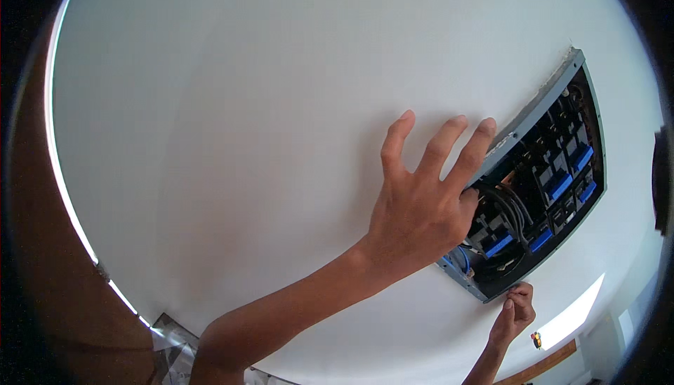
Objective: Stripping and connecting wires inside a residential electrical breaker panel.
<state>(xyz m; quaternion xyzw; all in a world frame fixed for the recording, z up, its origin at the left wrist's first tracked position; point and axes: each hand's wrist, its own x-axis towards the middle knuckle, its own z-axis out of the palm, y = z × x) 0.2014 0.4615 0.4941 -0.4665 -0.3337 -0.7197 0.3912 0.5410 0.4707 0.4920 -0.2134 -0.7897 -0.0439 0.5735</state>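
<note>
A breaker panel [519, 273] with a grey metal frame is set into the white wall, tilted in view. Inside it are black breakers with blue switches [560, 187] and a bundle of black cables [516, 209]. My left hand [425, 206] is spread at the panel's left edge, fingers apart over the wall and frame, its thumb reaching the panel's opening. Just below the panel's lower corner, my right hand [516, 311] has its fingers pinched together near the frame. Whatever they hold, if anything, is too small to make out. Blue wires [463, 259] show inside the lower left corner.
The white wall [246, 118] spreads widely to the left of the panel. Beyond its left edge lies a brown surface [63, 280]. Crumpled clear plastic [172, 357] sits at lower left. Near my right hand are a small yellow and black object [536, 340] and a bright patch [576, 311].
</note>
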